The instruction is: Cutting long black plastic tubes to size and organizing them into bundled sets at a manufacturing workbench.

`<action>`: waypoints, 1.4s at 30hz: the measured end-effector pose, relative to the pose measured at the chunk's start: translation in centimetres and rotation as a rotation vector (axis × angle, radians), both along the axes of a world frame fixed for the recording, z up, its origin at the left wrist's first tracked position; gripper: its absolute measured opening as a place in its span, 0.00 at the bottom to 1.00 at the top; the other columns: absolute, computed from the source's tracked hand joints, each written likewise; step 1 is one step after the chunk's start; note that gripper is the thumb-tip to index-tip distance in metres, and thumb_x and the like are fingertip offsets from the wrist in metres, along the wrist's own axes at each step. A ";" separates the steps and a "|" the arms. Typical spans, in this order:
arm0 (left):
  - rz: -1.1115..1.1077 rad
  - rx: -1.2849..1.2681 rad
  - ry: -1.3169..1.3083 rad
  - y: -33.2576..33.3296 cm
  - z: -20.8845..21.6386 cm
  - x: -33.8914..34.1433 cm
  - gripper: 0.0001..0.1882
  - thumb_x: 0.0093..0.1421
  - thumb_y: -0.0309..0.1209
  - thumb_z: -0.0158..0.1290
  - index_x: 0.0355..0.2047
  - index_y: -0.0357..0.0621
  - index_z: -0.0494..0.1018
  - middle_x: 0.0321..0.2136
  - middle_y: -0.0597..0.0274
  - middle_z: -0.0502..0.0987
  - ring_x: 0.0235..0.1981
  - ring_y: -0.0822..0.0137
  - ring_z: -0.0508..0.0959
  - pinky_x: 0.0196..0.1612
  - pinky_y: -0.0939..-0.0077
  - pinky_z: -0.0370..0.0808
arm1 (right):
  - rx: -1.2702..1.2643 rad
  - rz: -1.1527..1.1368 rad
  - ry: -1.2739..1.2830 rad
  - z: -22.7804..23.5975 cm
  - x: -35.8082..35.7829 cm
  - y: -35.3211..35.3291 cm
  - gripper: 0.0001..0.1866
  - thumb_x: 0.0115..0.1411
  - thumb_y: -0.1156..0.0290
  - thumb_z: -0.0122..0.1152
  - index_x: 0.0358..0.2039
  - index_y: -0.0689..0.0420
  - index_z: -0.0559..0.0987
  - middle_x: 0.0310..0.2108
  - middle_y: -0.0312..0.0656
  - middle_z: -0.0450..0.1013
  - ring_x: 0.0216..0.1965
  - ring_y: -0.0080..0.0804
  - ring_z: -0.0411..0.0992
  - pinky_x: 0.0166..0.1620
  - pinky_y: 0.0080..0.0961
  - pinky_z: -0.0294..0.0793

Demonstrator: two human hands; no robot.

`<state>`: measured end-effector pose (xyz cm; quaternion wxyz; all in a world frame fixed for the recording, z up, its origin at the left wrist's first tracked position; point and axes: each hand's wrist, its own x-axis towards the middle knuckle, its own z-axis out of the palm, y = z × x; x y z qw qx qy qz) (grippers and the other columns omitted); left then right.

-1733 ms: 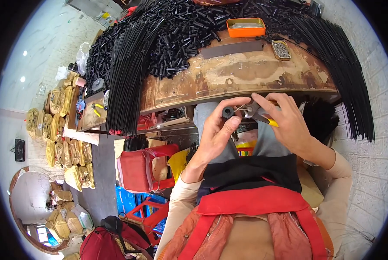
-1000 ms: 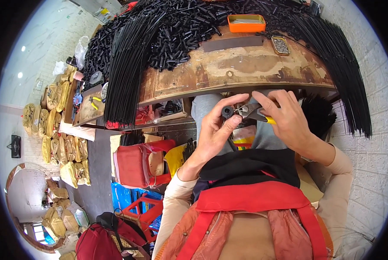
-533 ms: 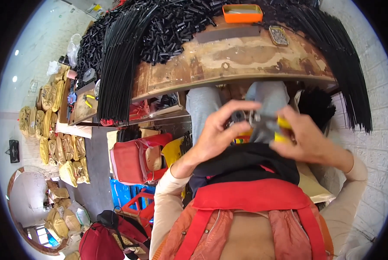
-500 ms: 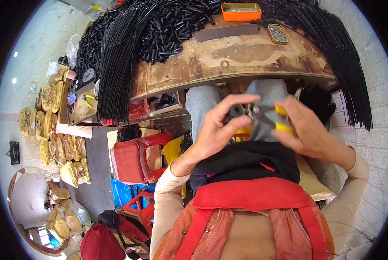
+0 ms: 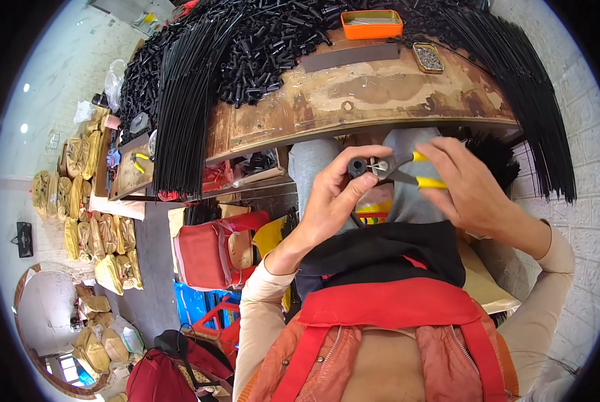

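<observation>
Above my lap, my left hand (image 5: 328, 201) pinches a small black tubular part (image 5: 357, 167) between thumb and fingers, its round hollow end showing. My right hand (image 5: 473, 186) is wrapped round pliers with yellow handles (image 5: 431, 182), which are spread apart. The metal jaws reach left to a small shiny metal bit beside the black part, next to my left fingertips. Whether the jaws grip that bit is too small to tell.
Ahead stands a worn wooden table (image 5: 260, 130) with a heap of black tubular parts (image 5: 253, 60). Bundles of thin black rods (image 5: 186, 127) overhang its edge. An orange tin (image 5: 372, 25), a small tin of metal bits (image 5: 428, 58) and a dark flat strip (image 5: 351, 57) lie on it.
The pliers and my right hand have come slightly left, closer to my left hand. The black part has turned a little, and the yellow handles sit a bit farther left.
</observation>
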<state>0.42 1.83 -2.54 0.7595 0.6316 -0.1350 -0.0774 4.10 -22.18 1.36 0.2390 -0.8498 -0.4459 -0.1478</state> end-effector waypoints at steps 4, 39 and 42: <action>-0.017 -0.015 -0.011 0.7 0.2 0.3 0.25 0.64 0.42 0.54 0.55 0.38 0.70 0.38 0.69 0.71 0.35 0.79 0.68 0.39 0.86 0.66 | -0.072 0.132 0.443 0.4 0.1 -1.1 0.23 0.53 0.78 0.61 0.50 0.65 0.67 0.24 0.46 0.72 0.23 0.44 0.75 0.26 0.30 0.72; 0.379 -0.061 0.125 0.0 -2.5 1.7 0.31 0.70 0.48 0.36 0.13 0.42 0.61 0.12 0.64 0.62 0.17 0.70 0.63 0.27 0.74 0.64 | 0.124 0.206 1.751 -2.2 -0.6 3.4 0.19 0.71 0.56 0.44 0.39 0.62 0.71 0.24 0.38 0.71 0.20 0.24 0.72 0.26 0.19 0.71; 0.421 -0.042 0.137 0.0 -2.9 1.8 0.32 0.70 0.48 0.36 0.12 0.42 0.61 0.12 0.64 0.62 0.17 0.70 0.63 0.26 0.74 0.63 | 0.173 0.173 1.794 -2.1 -0.7 3.7 0.17 0.71 0.60 0.44 0.32 0.61 0.69 0.18 0.37 0.66 0.14 0.21 0.62 0.20 0.18 0.63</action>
